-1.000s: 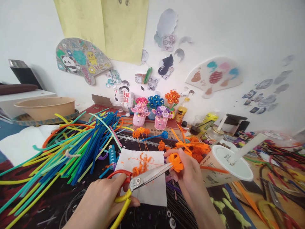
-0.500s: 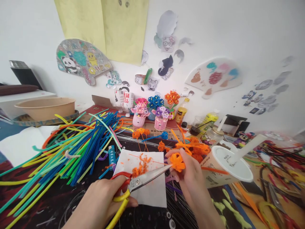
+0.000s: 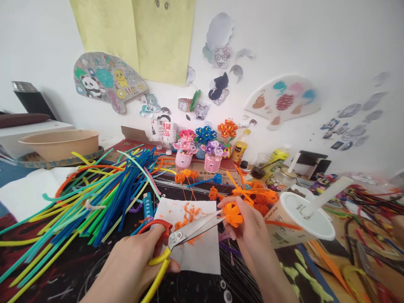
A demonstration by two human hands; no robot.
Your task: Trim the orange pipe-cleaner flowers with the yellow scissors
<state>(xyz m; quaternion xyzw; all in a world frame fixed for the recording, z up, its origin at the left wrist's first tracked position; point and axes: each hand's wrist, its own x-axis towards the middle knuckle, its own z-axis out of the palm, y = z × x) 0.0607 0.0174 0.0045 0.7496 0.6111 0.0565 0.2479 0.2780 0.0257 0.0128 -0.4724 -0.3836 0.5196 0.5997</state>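
My left hand (image 3: 132, 265) grips scissors (image 3: 186, 233) by their red and yellow handles, with the blades slightly apart and pointing right. The blade tips reach an orange pipe-cleaner flower (image 3: 232, 213) that my right hand (image 3: 249, 231) pinches between its fingers. Under the blades lies a white paper sheet (image 3: 197, 252) scattered with orange fuzz trimmings (image 3: 188, 218). Both hands hover just above the dark tabletop.
A big fan of coloured pipe cleaners (image 3: 94, 193) covers the left. A blue lighter (image 3: 147, 206) lies beside the paper. A lidded drink cup with straw (image 3: 299, 216) leans at the right by more orange flowers (image 3: 255, 195). Small flower pots (image 3: 213, 155) and a tan bowl (image 3: 59, 143) stand behind.
The scissor blades, together before, have parted a little at the flower. More orange trimmings lie on the paper. Both hands stay nearly where they were.
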